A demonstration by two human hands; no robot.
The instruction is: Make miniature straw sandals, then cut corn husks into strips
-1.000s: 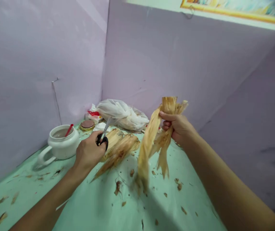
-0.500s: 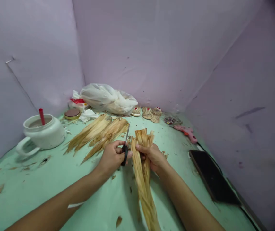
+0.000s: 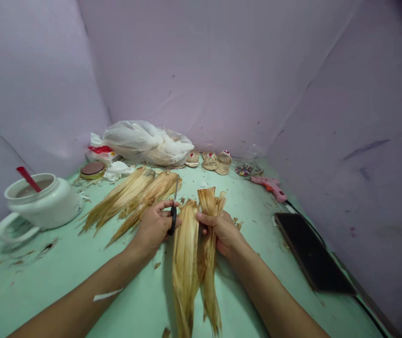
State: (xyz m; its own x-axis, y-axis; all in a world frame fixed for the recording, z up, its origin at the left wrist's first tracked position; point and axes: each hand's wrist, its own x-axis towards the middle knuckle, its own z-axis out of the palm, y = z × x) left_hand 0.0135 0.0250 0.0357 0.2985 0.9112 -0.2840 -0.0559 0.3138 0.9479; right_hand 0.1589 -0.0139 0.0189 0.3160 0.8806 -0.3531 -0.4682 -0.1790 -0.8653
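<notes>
My left hand (image 3: 152,228) is closed on a pair of scissors (image 3: 173,221) with black handles, their blades pointing away from me. Its fingertips are right at the edge of a wide pale dried corn husk (image 3: 185,263) that hangs down in front of me; whether they also pinch it I cannot tell. My right hand (image 3: 224,231) grips a browner, folded corn husk (image 3: 208,267), thumb on top. The two husks are side by side with a gap between their upper ends. More dried husks (image 3: 144,197) lie in bunches beyond my left hand.
At left stands a white mug (image 3: 58,206) holding a red stick. A plastic bag (image 3: 147,143), a round tin (image 3: 92,170) and small woven ornaments (image 3: 209,162) line the back. A pink glue gun (image 3: 269,186) and a dark phone or tablet (image 3: 315,253) lie at right.
The pale husk has swung left and spread apart from the one in my right hand. My left hand with the scissors has shifted slightly left and the view has turned a little.
</notes>
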